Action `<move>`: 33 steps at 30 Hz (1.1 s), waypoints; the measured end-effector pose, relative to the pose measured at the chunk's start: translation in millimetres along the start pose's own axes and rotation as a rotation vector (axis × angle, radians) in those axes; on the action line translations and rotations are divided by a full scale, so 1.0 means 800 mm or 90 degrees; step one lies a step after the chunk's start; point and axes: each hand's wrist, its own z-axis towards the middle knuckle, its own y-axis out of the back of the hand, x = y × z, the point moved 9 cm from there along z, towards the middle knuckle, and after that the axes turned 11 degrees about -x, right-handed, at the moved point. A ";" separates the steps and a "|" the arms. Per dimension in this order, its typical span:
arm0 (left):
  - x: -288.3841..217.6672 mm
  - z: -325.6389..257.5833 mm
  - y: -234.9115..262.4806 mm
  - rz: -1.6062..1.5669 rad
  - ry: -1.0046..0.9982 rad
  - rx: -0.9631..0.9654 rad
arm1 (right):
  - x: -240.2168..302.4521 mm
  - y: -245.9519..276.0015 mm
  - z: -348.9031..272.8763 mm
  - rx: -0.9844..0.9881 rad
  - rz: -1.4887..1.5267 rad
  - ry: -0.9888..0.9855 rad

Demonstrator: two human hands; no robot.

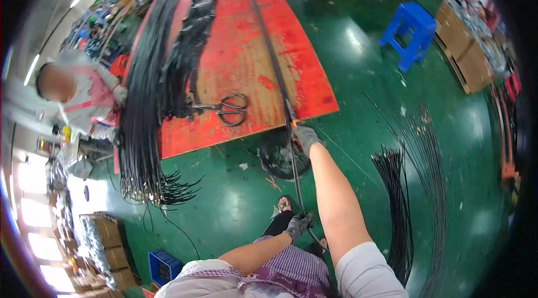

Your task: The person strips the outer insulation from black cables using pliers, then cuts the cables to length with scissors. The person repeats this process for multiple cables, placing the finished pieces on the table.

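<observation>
A long black cable [262,23] runs down the red table [246,62] and over its near edge toward me. My right hand [307,139], in a grey glove, is stretched out at that edge. It is closed around a small tool with an orange part [294,123], set against the cable; the tool's kind is not clear. Close to my body, my left hand [298,225], also gloved, grips the lower end of the cable. Large black-handled scissors [231,110] lie on the table, left of my right hand.
Black cable bundles [148,74] hang over the table's left side, near a person [84,93]. A black tub [274,158] stands below the near edge. More cables [392,197] lie on the green floor at right; a blue stool [410,31] stands farther back.
</observation>
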 end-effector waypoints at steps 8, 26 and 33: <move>0.090 -0.069 -0.076 0.106 0.155 0.253 | 0.072 -0.005 -0.040 0.033 -0.303 0.060; 0.116 -0.031 0.053 0.195 0.298 0.075 | -0.032 -0.101 0.071 0.163 -0.451 0.062; 0.126 -0.033 0.047 0.196 0.311 0.081 | -0.023 -0.087 0.061 0.138 -0.445 0.088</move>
